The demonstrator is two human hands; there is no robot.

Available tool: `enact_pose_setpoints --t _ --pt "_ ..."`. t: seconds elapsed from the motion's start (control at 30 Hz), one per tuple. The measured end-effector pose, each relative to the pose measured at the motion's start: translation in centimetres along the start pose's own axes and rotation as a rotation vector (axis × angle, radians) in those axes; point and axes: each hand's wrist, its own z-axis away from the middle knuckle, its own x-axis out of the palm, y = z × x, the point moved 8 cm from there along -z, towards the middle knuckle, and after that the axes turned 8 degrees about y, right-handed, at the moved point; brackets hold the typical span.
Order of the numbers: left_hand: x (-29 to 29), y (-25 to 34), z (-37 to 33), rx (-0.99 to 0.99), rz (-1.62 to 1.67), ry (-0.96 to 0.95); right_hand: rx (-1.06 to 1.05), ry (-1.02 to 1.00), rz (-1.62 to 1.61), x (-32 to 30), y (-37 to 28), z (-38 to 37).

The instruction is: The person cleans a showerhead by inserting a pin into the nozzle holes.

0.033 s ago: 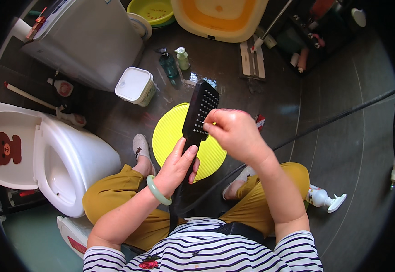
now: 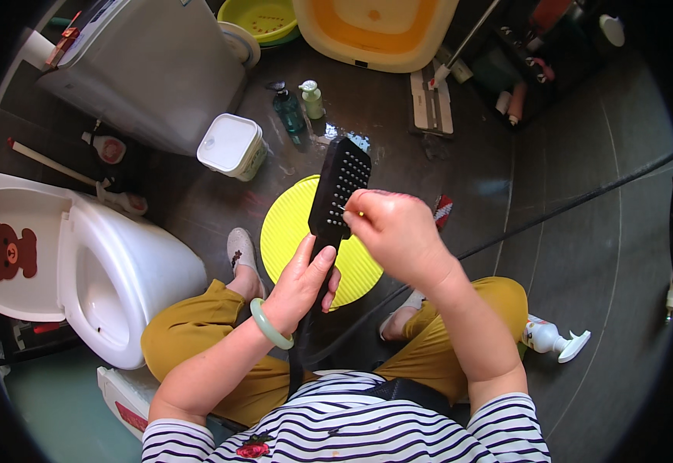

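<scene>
My left hand [image 2: 303,284], with a pale green bangle at the wrist, is wrapped round the handle of a black paddle hairbrush [image 2: 339,189]. The brush stands tilted, its head up and its rows of pale-tipped bristles turned toward my right hand. Thumb and fingertips of my right hand [image 2: 398,228] are pinched together at the lower right edge of the bristles. Whatever they pinch is too small to name. Below the brush, between my feet, a round ribbed yellow lid-like disc [image 2: 290,239] lies on the floor.
At left stands a white toilet [image 2: 132,270], lid raised. Ahead are a white-lidded tub [image 2: 230,147], two pump bottles [image 2: 289,109], and an orange-and-white basin [image 2: 375,54]. A flat mop [image 2: 431,104] lies farther right. A spray bottle [image 2: 549,337] is beside my right knee.
My right hand has shifted slightly left and down along the bristles, still pinched. The brush head has tipped very slightly left.
</scene>
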Motion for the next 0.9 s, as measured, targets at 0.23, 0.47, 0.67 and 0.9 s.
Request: enact_pose_setpoints --t 0.23,0.47,0.67,0.9 --pt "-0.5 -1.1 0.3 -0.094 -0.086 0.021 -0.25 0.006 0.257 -0.8 -2.7 -0.9" --pt "0.2 0.2 0.4 -0.057 -0.03 -0.055 0.454 -0.317 -0.613 2.1 3.3 -0.2" --pt "-1.4 -0.4 0.1 -0.09 -0.049 0.059 -0.128 0.024 0.223 0.2 -2.7 -0.7" --pt "0.5 -0.6 -0.9 -0.021 -0.105 -0.017 0.504 -0.352 -0.46 0.5 5.4 -1.1"
